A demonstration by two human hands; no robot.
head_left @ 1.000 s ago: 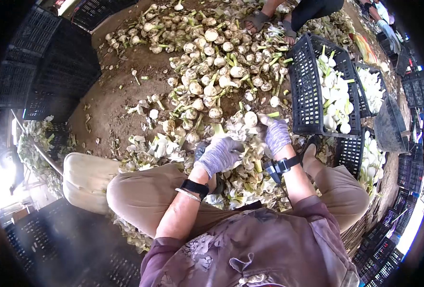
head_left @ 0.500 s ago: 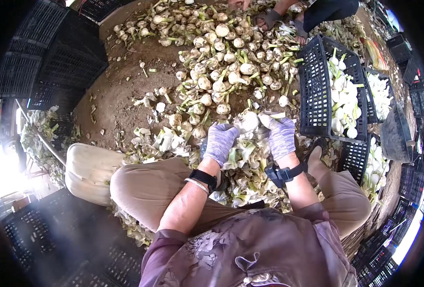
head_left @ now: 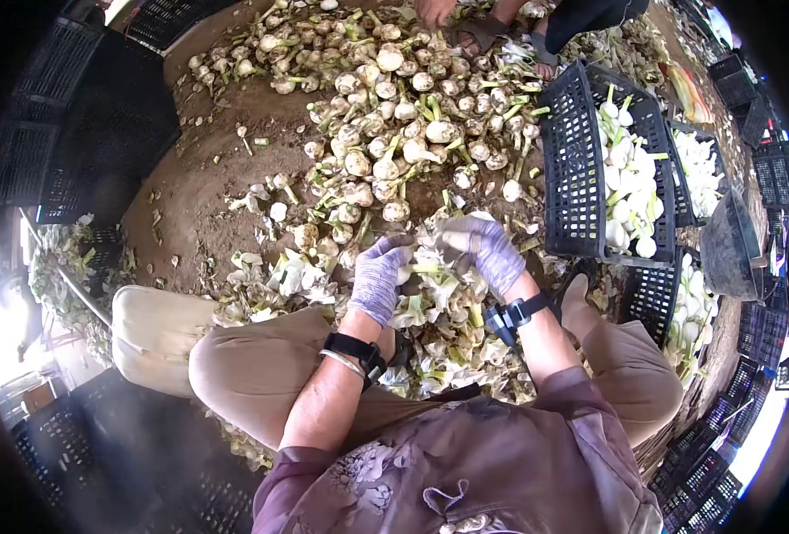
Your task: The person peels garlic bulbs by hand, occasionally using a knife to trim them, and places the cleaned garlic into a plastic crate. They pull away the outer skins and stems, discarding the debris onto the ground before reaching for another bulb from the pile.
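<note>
My left hand (head_left: pixel 381 278), in a purple-and-white knit glove, is closed round a garlic bulb (head_left: pixel 403 275), mostly hidden by the fingers. Its pale green stem (head_left: pixel 427 268) points right, toward my other hand. Gloved the same way, my right hand (head_left: pixel 491 255) is closed at the fingertips on what looks like loose garlic skin (head_left: pixel 428 233); the fingers partly hide it. Beneath both hands lies a heap of peeled-off skins and leaves (head_left: pixel 439 311). Just beyond them spreads a large pile of soiled, unpeeled garlic bulbs (head_left: pixel 412 133).
Right of the pile stands a black crate (head_left: pixel 573 169) with cleaned white garlic (head_left: pixel 630 178); more filled crates (head_left: pixel 653 298) flank it. A black bucket (head_left: pixel 731 249) is beside them. Across the pile are another person's hand (head_left: pixel 435 11) and feet. A beige container (head_left: pixel 158 334) sits left of my knee.
The bulb, earlier up between both hands with its stem to the right, is now lower in my left hand. My right hand has moved left and turned inward.
</note>
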